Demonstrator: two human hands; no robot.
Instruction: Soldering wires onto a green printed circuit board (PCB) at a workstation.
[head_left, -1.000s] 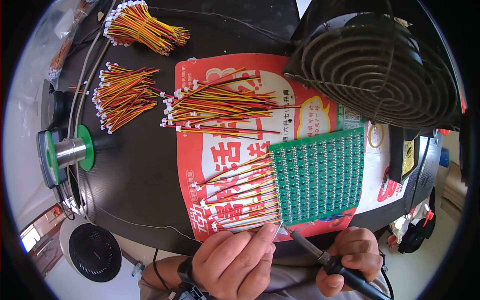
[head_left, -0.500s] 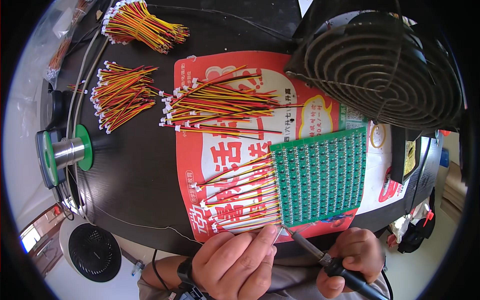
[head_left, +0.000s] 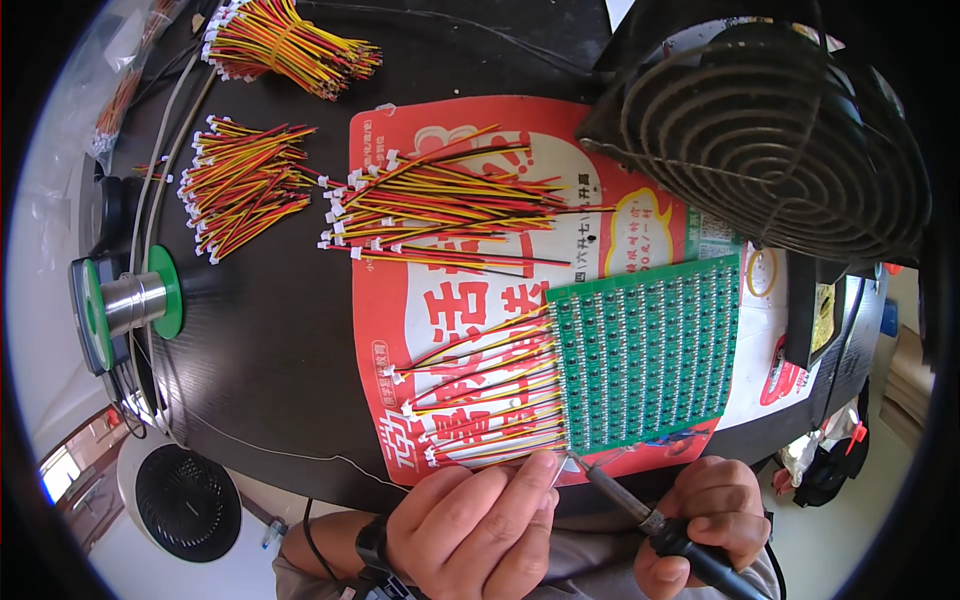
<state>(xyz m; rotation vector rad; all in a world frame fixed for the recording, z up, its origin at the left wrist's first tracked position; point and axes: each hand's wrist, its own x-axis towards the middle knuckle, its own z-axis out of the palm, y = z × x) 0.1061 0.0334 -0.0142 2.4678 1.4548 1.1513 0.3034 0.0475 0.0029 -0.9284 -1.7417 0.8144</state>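
Note:
My right hand (head_left: 712, 520) is wrapped round a soldering iron (head_left: 690, 553), its tip pointing up and left to the lower left corner of a green circuit board panel (head_left: 645, 350). In my left hand (head_left: 475, 530), thumb and fingers pinch a thin solder wire (head_left: 556, 474), whose end is close to the iron's tip. Whether tip and wire touch is too small to tell. Red, black and yellow wires (head_left: 480, 390) with white connectors run leftward from the panel's left edge. The panel lies on a red and white printed sheet (head_left: 375, 330).
Loose connector wires (head_left: 450, 205) lie above the panel, with another pile (head_left: 250, 185) to the left and a tied bundle (head_left: 290, 50) behind. A green solder spool (head_left: 135, 303) stands at the left. A black fan (head_left: 770, 150) fills the far right, beside a yellow sponge (head_left: 823, 315).
Both hands stay nearly in place, the iron and solder still at the panel's lower left corner. The view has shifted slightly, so the sheet and panel appear a little further right.

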